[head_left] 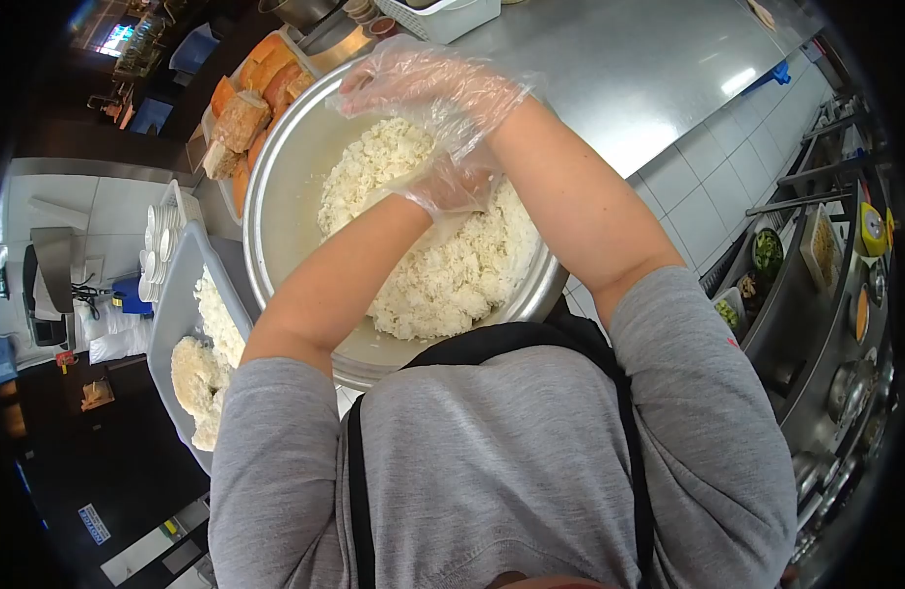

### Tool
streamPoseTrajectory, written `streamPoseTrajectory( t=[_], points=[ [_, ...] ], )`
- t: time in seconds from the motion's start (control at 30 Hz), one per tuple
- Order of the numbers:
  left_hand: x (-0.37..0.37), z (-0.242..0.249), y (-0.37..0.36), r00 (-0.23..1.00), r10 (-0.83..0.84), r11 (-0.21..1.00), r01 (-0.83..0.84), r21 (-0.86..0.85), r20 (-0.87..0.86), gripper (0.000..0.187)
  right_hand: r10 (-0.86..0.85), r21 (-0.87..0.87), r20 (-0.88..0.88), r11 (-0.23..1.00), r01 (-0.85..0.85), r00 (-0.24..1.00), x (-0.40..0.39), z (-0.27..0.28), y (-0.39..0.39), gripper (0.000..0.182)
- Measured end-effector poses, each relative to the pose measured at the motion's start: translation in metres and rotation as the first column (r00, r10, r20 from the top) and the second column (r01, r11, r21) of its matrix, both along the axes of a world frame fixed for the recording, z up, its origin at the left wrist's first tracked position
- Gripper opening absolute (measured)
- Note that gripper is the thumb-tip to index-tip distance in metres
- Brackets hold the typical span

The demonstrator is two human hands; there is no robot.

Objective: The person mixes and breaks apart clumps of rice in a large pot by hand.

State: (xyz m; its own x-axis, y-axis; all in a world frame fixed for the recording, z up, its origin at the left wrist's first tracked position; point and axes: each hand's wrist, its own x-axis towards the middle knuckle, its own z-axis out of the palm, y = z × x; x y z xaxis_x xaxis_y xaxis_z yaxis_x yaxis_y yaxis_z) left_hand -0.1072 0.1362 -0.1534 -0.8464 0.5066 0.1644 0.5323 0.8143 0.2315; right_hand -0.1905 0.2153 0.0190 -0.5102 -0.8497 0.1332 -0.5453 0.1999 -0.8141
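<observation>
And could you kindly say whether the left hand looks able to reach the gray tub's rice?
Probably yes: the gray tub lies beside the left arm and its rice shows uncovered, though the left hand would first have to clear the pot's rim.

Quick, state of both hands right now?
Left hand: gloved, over the rice; fingers hidden, open or closed can't be told.
Right hand: gloved, by the bowl's far rim; grip can't be told.

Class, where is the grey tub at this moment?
In the head view, the grey tub is on the left side, just left of the large metal bowl and beside the person's left sleeve.
</observation>
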Motion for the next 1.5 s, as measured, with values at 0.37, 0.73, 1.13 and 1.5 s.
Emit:
streamPoseTrajectory(
  t=[0.37,0.73,1.13,1.5],
  points=[
    [0.042,0.125,0.046,0.952,0.204,0.948,-0.134,-0.289,0.227,0.036,-0.101,0.002,0.002,0.995,0.101,0.995,-0.009,-0.007,0.003,0.056],
    [0.044,0.14,0.053,0.927,0.287,0.794,-0.09,-0.601,0.241,0.046,-0.105,0.003,0.079,0.994,0.105,0.991,-0.008,-0.009,0.006,0.058],
    [0.007,0.053,0.038,0.926,0.339,0.875,-0.245,-0.418,0.167,0.045,-0.067,0.055,0.007,0.996,0.066,0.998,0.003,-0.004,0.008,0.055],
    [0.023,0.117,0.024,0.873,0.448,0.871,-0.38,-0.31,0.19,0.038,-0.172,0.003,0.179,0.985,0.174,0.969,0.015,0.013,0.026,0.062]
  ],
)
